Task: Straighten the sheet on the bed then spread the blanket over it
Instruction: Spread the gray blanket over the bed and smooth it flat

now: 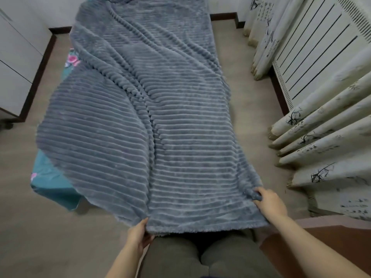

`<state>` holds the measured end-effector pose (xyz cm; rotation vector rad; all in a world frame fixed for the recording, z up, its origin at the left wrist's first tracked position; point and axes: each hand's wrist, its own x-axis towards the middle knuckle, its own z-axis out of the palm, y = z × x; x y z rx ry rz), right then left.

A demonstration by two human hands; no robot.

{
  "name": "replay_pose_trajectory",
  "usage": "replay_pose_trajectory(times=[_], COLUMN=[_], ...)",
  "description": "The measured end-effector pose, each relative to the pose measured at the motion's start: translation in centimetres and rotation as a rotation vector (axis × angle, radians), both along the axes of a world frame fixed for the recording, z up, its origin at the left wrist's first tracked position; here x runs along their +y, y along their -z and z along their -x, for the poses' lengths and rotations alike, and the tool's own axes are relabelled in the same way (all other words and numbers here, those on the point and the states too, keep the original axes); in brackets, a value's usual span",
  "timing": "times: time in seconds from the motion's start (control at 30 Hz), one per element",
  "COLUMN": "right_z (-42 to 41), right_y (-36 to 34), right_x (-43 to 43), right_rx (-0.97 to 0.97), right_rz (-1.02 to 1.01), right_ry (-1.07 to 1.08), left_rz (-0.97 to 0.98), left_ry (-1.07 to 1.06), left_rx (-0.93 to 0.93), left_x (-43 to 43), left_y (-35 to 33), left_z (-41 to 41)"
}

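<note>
Blanket mostly over bed, both hands gripping near hem, spread not finished.

Grey ribbed blanket (152, 121) covers most of the bed; long diagonal fold runs down the middle, left side bulges past the edge. Teal floral sheet (51, 185) shows at the near-left corner and left side, looks flat there; rest hidden, can't judge. Left hand (138, 234) pinches the near hem; right hand (270, 202) closed on the near-right corner. Left to do, likely: pull flat, shift left. Bare floor (259, 117) both sides; curtains (321, 149) near on right, cabinet (18, 63) left.
</note>
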<state>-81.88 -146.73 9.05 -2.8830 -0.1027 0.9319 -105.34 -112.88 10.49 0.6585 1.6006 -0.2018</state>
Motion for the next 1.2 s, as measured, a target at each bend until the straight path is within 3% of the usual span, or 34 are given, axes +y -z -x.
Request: replay_pose_trajectory(times=[0.3, 0.47, 0.53, 0.67, 0.77, 0.9, 1.03, 1.2], right_z=[0.9, -0.5, -0.6, 1.4, 4.9, 8.5, 9.2, 9.0], right_y=[3.5, 3.0, 1.4, -2.9, -4.2, -4.4, -4.2, -4.2], right_x=[-1.1, -0.2, 2.1, 10.8, 18.0, 24.9, 27.4, 26.1], right_rx=[-0.064, -0.142, -0.166, 0.165, 0.207, 0.156, 0.219, 0.322], right_rz=[0.092, -0.149, -0.216, -0.43, -0.498, -0.374, -0.342, -0.396], right_ry=[0.134, 0.342, 0.218, -0.375, -0.744, -0.723, -0.854, -0.689], left_rz=[-0.149, -0.149, -0.119, -0.064, 0.022, 0.132, 0.238, 0.227], left_ry=[0.18, 0.098, 0.072, 0.05, 0.02, -0.117, -0.439, -0.72], left_rx=[0.069, -0.014, -0.065, -0.177, -0.318, -0.51, -0.629, -0.715], left_x=[-0.6, -0.5, -0.5, -0.9, -1.0, 1.0, 5.9, 14.0], left_y=[-0.1, -0.5, -0.8, -1.7, -2.5, -3.2, -2.0, -1.0], left_z=[-0.8, -2.7, -3.9, -6.3, -7.0, -5.8, -3.7, -2.7])
